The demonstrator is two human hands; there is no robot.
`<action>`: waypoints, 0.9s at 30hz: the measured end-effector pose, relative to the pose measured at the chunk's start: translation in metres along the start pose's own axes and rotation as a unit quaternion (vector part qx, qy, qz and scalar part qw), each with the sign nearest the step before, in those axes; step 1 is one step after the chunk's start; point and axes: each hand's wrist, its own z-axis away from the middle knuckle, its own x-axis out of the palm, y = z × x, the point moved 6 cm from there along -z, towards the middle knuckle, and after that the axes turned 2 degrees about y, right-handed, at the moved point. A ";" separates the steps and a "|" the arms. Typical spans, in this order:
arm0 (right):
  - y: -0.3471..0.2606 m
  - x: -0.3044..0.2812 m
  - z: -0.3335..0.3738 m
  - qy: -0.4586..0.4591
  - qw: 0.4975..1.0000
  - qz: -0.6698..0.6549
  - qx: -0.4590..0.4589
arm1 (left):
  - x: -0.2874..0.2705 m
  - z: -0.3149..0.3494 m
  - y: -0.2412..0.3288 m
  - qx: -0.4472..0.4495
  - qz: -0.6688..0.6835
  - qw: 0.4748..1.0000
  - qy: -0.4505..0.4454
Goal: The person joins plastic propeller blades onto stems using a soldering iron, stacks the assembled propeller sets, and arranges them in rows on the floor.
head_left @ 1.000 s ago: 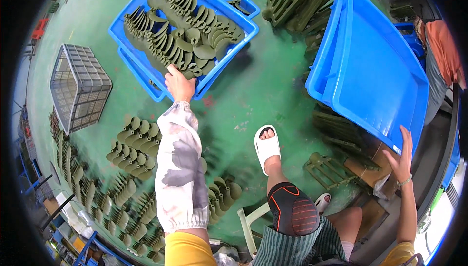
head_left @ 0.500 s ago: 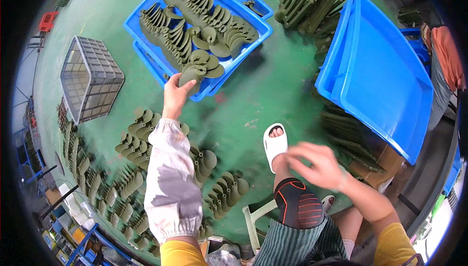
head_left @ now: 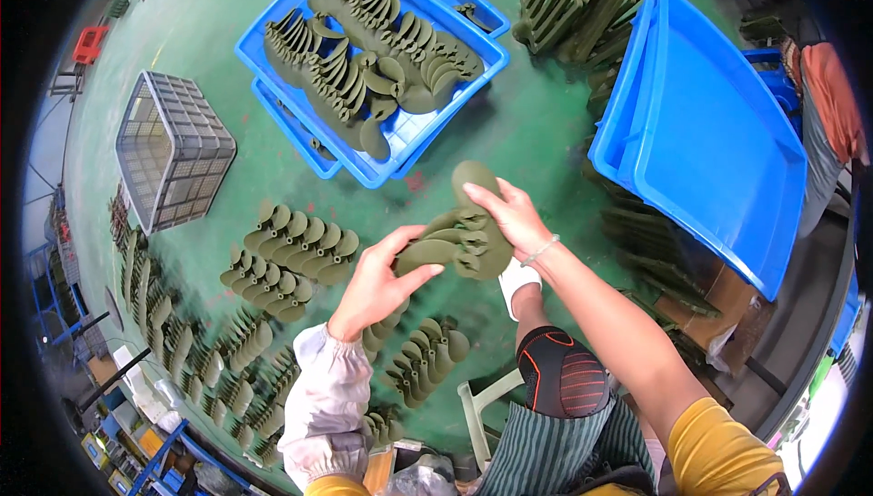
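Before me, my left hand and my right hand hold a small nested stack of olive-green propellers with rounded blades. My left fingers and thumb close round the blades on the left side. On the other side, my right thumb presses over an upright blade. The stacked hubs show between the hands; how many pieces there are I cannot tell. Beyond them, a blue tray holds rows of similar propellers. Nested rows of propellers stand on the floor beside my left forearm.
A grey crate lies at the left. Large blue trays lean at the right, near dark green racks. More propeller rows and a pale stool leg are close to my knee. The floor is green.
My left hand has come back from the blue tray with propellers, toward the middle. My right hand has moved up from over my leg and now grips the stack too.
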 end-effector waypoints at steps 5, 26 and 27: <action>-0.018 -0.050 0.035 0.031 0.995 -0.080 0.044 | -0.042 -0.082 -0.057 0.029 0.006 0.982 0.189; -0.003 -0.061 0.113 0.065 0.966 -0.206 0.141 | -0.095 -0.203 -0.131 -0.058 -0.448 0.761 0.467; -0.004 -0.061 0.119 0.062 0.964 -0.216 0.142 | -0.099 -0.204 -0.128 -0.038 -0.406 0.787 0.462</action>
